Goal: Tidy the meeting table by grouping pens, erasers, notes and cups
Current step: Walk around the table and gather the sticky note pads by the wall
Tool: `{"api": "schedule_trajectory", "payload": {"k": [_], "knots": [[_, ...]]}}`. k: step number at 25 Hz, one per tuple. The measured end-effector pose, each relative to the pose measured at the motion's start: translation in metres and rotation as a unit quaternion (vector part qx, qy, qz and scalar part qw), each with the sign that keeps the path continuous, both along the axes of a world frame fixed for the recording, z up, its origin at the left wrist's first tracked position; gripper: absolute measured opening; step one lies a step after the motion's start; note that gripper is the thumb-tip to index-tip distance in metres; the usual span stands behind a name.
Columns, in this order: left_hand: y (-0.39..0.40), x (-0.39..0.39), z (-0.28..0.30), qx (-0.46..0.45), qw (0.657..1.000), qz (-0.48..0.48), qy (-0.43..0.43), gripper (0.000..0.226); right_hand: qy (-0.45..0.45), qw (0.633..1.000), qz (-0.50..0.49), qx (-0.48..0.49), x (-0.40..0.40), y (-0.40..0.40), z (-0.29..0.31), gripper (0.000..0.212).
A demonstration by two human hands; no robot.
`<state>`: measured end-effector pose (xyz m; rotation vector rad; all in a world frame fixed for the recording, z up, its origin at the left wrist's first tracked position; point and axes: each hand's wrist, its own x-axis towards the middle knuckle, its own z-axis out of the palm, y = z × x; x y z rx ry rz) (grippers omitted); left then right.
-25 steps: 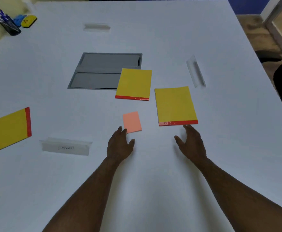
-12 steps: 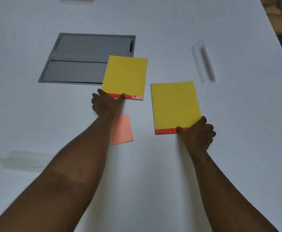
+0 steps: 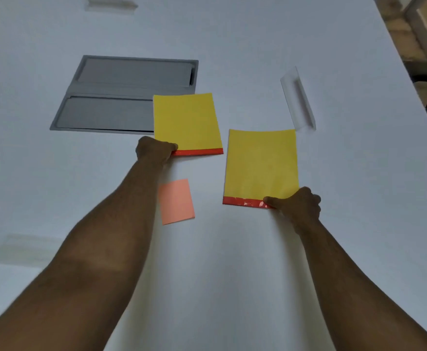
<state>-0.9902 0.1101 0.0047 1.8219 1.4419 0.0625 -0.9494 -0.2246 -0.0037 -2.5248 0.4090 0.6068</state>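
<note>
Two yellow notepads with red bottom strips lie on the white table (image 3: 232, 274). My left hand (image 3: 154, 152) is closed on the near left corner of the left yellow notepad (image 3: 185, 121), which partly overlaps the grey panel. My right hand (image 3: 297, 202) grips the near right corner of the right yellow notepad (image 3: 260, 163). A small salmon-pink sticky note (image 3: 177, 201) lies flat between my forearms, beside my left wrist, untouched.
A grey recessed cable panel (image 3: 111, 97) is set into the table behind the left notepad. Clear acrylic name stands sit at the right (image 3: 298, 98), far back (image 3: 111, 5) and near left (image 3: 22, 248). The table's right edge and floor show at top right.
Both hands reached forward from the near table and closed on the two yellow notepads' red edges. The view moved closer; the pen cup and third yellow pad left the frame.
</note>
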Motion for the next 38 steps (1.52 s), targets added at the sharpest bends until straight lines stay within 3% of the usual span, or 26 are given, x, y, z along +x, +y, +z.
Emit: {"api": "schedule_trajectory", "payload": {"k": [2,4,8,12,15,17,19,23,26,28,30,34,38], "knots": [[-0.008,-0.017,0.012,-0.081,0.986,0.035,-0.145,0.024,-0.022,0.994,-0.015,0.105,-0.007,-0.009,0.004,0.054],[-0.022,-0.038,0.038,-0.137,0.955,0.068,-0.254,0.018,-0.038,0.972,-0.051,0.227,-0.016,-0.018,0.017,0.037],[-0.056,-0.095,0.102,-0.135,0.93,0.091,-0.329,0.014,-0.069,0.906,-0.099,0.406,-0.037,-0.03,0.071,0.023],[-0.096,-0.18,0.158,-0.124,0.911,0.141,-0.366,0.007,-0.095,0.871,-0.106,0.47,-0.066,-0.065,0.139,0.005],[-0.128,-0.234,0.186,-0.105,0.919,0.156,-0.347,0.02,-0.121,0.877,-0.074,0.459,-0.087,-0.089,0.176,0.007],[-0.153,-0.271,0.208,-0.065,0.933,0.147,-0.321,0.03,-0.163,0.889,0.013,0.428,-0.109,-0.1,0.206,0.018],[-0.18,-0.304,0.233,-0.009,0.948,0.107,-0.3,0.037,-0.209,0.879,0.145,0.404,-0.132,-0.11,0.241,0.019],[-0.239,-0.35,0.275,0.15,0.966,-0.057,-0.202,0.043,-0.199,0.801,0.464,0.321,-0.184,-0.115,0.302,0.017],[-0.288,-0.376,0.301,0.146,0.959,-0.184,-0.16,0.038,-0.15,0.715,0.64,0.24,-0.237,-0.105,0.318,0.018],[-0.31,-0.393,0.312,0.134,0.952,-0.228,-0.155,0.039,-0.167,0.682,0.679,0.213,-0.267,-0.097,0.315,0.026],[-0.32,-0.412,0.321,0.12,0.954,-0.214,-0.174,0.041,-0.17,0.679,0.673,0.241,-0.288,-0.093,0.314,0.03],[-0.323,-0.465,0.347,0.107,0.961,-0.156,-0.2,0.05,-0.179,0.65,0.671,0.307,-0.338,-0.08,0.327,0.015],[-0.3,-0.537,0.389,0.226,0.964,-0.09,-0.109,0.058,-0.24,0.6,0.68,0.347,-0.396,-0.045,0.37,0.016]]}}
